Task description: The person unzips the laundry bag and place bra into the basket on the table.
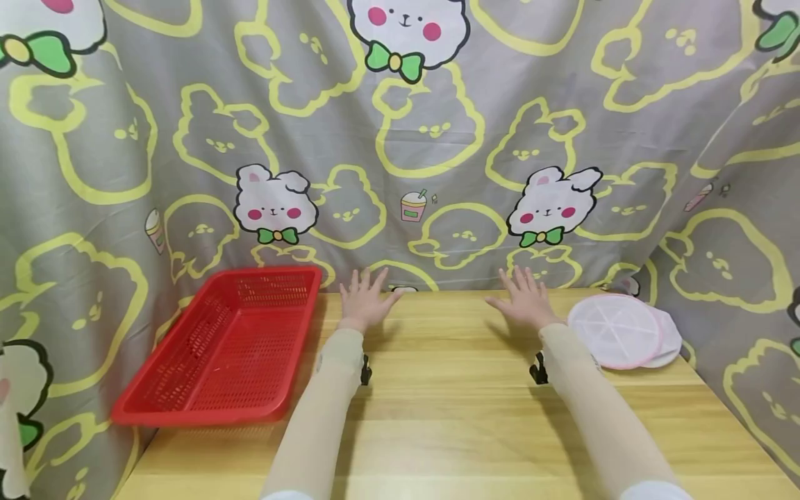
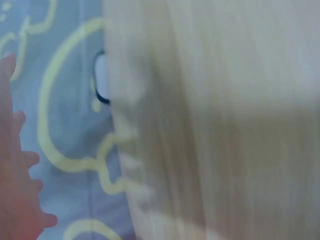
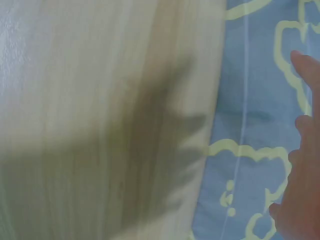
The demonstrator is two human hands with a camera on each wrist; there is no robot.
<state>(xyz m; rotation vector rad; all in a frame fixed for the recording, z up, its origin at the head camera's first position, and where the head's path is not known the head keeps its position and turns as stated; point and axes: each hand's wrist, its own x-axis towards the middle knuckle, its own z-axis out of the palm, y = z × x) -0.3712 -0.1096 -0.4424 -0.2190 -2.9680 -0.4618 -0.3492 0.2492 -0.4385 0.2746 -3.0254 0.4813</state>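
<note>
My left hand point(image 1: 365, 302) is held out over the far part of the wooden table point(image 1: 450, 417), its fingers spread and nothing in it. A red plastic basket point(image 1: 294, 368) with slotted walls stands just to its left, apart from it. My right hand point(image 1: 525, 298) reaches forward in the same way, fingers spread and holding nothing. Nearest to it, on the right, lie round white mesh pieces point(image 1: 612, 330) with a pink rim, partly overlapping. Each wrist view catches part of a hand, the left hand point(image 2: 20, 190) and the right hand point(image 3: 302, 190), with shadows on the wood.
A grey curtain point(image 1: 431, 243) with yellow outlines and white cartoon animals hangs along the table's back edge and both sides. Black wrist mounts point(image 1: 539, 368) sit at the inner side of both forearms.
</note>
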